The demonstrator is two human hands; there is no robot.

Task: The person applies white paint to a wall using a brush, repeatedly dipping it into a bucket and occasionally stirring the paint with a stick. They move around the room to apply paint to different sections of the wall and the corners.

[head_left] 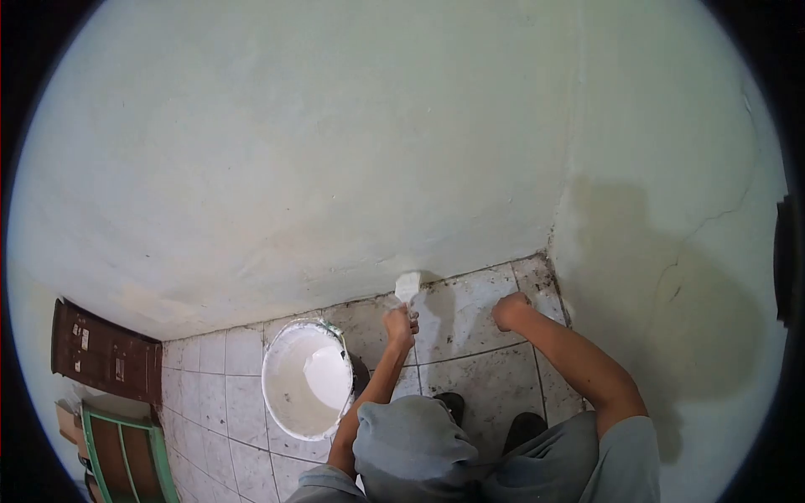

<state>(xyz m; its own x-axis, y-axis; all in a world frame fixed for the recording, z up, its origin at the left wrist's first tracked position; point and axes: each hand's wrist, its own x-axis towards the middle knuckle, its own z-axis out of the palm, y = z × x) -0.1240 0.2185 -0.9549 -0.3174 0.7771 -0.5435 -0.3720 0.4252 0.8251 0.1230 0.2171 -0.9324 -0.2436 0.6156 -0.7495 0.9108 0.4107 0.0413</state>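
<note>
A brush with white paint on its head (pixel 407 286) is held in my left hand (pixel 401 326), its tip at the foot of the pale green wall (pixel 335 168). My right hand (pixel 511 311) is closed over the floor tiles near the corner; whether anything is inside it is hidden. Left of my left forearm stands a round bucket (pixel 285 381) with white paint (pixel 328 375) inside and white smears on its rim.
Dirty light tiles (pixel 474 377) cover the floor. A second wall (pixel 620 277) with a crack and shadow rises at the right. A brown door (pixel 109 352) and a green frame (pixel 159 457) are at the far left. My knees and dark shoes are at the bottom.
</note>
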